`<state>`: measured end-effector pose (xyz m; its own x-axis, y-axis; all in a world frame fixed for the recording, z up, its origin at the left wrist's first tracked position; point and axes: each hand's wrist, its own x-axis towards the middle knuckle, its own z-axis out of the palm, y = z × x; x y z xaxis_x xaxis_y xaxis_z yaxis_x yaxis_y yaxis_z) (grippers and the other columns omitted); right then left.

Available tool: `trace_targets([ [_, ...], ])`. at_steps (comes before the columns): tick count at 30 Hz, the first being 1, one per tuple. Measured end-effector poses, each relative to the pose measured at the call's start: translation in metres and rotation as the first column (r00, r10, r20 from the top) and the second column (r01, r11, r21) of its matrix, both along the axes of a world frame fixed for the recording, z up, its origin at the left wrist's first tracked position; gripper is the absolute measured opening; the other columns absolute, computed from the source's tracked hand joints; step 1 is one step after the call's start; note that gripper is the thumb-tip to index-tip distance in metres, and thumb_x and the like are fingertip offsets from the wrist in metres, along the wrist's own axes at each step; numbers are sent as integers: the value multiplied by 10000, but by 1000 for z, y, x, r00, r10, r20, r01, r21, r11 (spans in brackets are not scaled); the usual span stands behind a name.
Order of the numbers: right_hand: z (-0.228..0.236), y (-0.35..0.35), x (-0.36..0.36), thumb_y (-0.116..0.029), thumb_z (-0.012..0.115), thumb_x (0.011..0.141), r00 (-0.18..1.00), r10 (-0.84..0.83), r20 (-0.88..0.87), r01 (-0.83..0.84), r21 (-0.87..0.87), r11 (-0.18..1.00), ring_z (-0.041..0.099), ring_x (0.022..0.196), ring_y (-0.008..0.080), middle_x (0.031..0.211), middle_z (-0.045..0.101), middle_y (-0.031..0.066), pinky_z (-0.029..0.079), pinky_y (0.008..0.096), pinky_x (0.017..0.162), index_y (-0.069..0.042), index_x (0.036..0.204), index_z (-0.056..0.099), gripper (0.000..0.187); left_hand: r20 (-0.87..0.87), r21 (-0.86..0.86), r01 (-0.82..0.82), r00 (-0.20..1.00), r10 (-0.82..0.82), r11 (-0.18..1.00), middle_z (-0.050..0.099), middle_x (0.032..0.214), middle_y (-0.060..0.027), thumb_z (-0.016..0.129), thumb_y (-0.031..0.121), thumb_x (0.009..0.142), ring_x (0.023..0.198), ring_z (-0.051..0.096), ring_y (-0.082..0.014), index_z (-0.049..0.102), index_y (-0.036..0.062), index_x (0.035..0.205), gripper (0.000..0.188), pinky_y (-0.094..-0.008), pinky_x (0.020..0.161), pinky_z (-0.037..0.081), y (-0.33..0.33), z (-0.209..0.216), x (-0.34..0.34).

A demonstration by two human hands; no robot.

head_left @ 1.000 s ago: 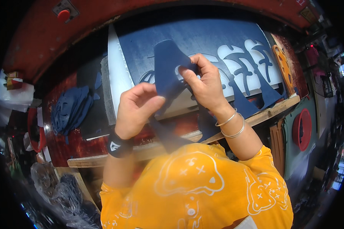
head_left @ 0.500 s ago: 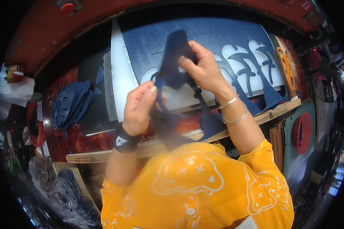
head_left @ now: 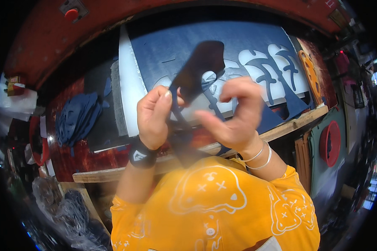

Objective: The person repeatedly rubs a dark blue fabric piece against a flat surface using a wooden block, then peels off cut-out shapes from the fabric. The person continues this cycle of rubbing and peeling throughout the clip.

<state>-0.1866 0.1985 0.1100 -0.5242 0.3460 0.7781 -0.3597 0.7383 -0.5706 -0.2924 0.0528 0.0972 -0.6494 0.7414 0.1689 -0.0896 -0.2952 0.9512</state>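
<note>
A dark blue cut piece of sheet material (head_left: 203, 62), broad at the top with narrower strips lower down, hangs from my left hand (head_left: 153, 119). The thumb and fingers of that hand pinch its left edge. Just right of the piece is my right hand (head_left: 241, 115), its thumb and fingers apart, nothing in it, slightly blurred by motion. Beneath both hands lies a large blue sheet (head_left: 243, 35) on a white board (head_left: 132, 79). Curved shapes are cut out of its near part, and white shows through the gaps. The lower end of the held piece is blurred.
A pile of blue cut pieces (head_left: 77, 117) lies on the red table at left. An orange shape with holes (head_left: 311, 71) rests right of the sheet. A wooden strip (head_left: 295, 124) edges the table's front. A red basket (head_left: 330, 144) stands at right, bagged material (head_left: 69, 213) at lower left.
My right hand has let go of the blue piece and moved down and to the right, its fingers opening. The piece has tilted to the right, still held in my left hand.
</note>
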Motion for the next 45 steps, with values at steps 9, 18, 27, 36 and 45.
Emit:
trace_targets([
  [9,0,8,0,-212,774,754,928,50,370,-48,-15,999,564,576,252,675,557,101,460,327,527,-46,788,527,300,-20,12,273,962,-273,962,649,1049,-108,506,142,918,908,543,-120,531,24,798,170,-293,834,440,-5,-8,-5],
  [18,2,-6,-9,-31,589,840,851,117,513,-203,114,973,576,644,368,713,573,172,462,414,563,-4,810,541,63,-469,-437,-119,876,-113,892,553,590,-155,597,228,916,599,596,-149,598,-53,804,302,-334,551,457,21,19,-17],
  [27,-55,34,32,-89,469,898,832,238,501,-149,-211,966,471,500,259,571,459,113,376,351,490,-19,688,468,221,561,189,-766,598,573,614,616,913,-65,404,323,1026,702,562,-166,564,50,1043,317,-280,596,508,-75,32,-111],
  [36,-40,39,39,-269,672,830,768,405,496,-346,-211,914,488,506,186,592,515,63,381,287,484,-45,644,563,310,-693,11,-933,252,675,360,671,1009,-87,523,310,988,808,617,-152,639,-11,1042,346,-302,712,515,-254,99,-205],
  [45,6,-29,-49,-224,766,721,638,420,645,-687,232,688,568,942,278,952,601,87,450,380,807,-81,942,632,295,-947,-233,-909,293,133,345,579,1246,-183,667,279,844,1204,512,-322,609,117,1242,434,-431,1031,367,-213,-41,-135],
])
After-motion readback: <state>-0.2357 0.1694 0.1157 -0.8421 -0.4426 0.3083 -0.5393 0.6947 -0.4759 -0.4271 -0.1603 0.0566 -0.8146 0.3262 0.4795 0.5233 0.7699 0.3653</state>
